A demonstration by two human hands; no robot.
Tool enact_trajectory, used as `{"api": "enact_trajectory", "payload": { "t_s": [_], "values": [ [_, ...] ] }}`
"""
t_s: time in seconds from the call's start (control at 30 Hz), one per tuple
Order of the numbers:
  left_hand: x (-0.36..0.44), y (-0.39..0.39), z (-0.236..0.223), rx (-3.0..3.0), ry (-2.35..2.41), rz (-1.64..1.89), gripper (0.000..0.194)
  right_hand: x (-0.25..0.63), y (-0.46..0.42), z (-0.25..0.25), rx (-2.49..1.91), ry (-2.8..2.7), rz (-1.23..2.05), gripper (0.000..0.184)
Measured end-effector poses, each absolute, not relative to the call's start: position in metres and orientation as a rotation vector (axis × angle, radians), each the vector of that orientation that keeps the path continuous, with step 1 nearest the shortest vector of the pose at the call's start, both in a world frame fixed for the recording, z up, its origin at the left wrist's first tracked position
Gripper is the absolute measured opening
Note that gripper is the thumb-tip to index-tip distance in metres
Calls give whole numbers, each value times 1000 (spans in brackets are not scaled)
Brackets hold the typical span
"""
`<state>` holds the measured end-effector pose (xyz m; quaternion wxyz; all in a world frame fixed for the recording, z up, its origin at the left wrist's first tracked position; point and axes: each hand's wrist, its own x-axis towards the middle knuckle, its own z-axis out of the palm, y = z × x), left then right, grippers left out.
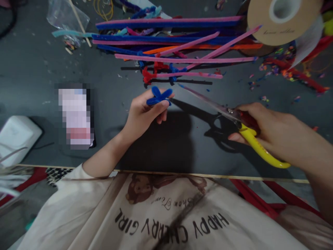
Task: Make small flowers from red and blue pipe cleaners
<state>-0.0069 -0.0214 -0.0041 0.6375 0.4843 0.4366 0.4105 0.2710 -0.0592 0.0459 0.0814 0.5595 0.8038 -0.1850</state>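
Note:
Between the thumb and fingers of my left hand point(147, 113) is a small blue pipe-cleaner flower point(157, 97), its looped petals pointing up and outward. My right hand point(275, 130) grips a pair of scissors point(231, 113) with yellow handles. The blades look closed or nearly so, and their tip points up and left, a little right of the flower and apart from it. Just beyond the flower lie red pipe-cleaner pieces point(148, 75), blue ones point(173, 73) and a short pink stem point(192, 75) on the dark table.
Long pink, blue and orange pipe cleaners point(169, 24) lie across the back. A ribbon spool point(260, 24) sits at back right, near scattered colourful scraps point(281, 60). At left are a phone point(76, 118), a white box-like object point(19, 139) and a clear plastic bag point(65, 15).

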Motion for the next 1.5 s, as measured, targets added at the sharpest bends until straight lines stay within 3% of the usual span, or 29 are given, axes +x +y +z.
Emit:
{"api": "enact_trajectory", "payload": {
  "t_s": [0.17,0.3,0.53,0.7,0.83,1.17,1.5],
  "values": [
    [-7,-21,-5,1059,993,948,24,276,-66,36,1623,2482,-109,79],
    [-6,-22,-5,965,990,926,27,279,-68,30,1554,2478,50,68],
    [-5,-22,-8,991,1022,959,21,279,-64,30,1638,2336,-296,66],
    [-5,-22,-9,1029,957,996,16,273,-63,36,1720,2283,-474,89],
    [-5,-21,-6,1055,914,960,11,268,-66,40,1730,2265,-587,96],
    [-8,-21,-3,1165,893,893,15,264,-69,39,1526,2637,-450,67],
    [-9,-18,1,1219,908,812,13,268,-64,42,1579,2503,-629,75]
  ]
}}
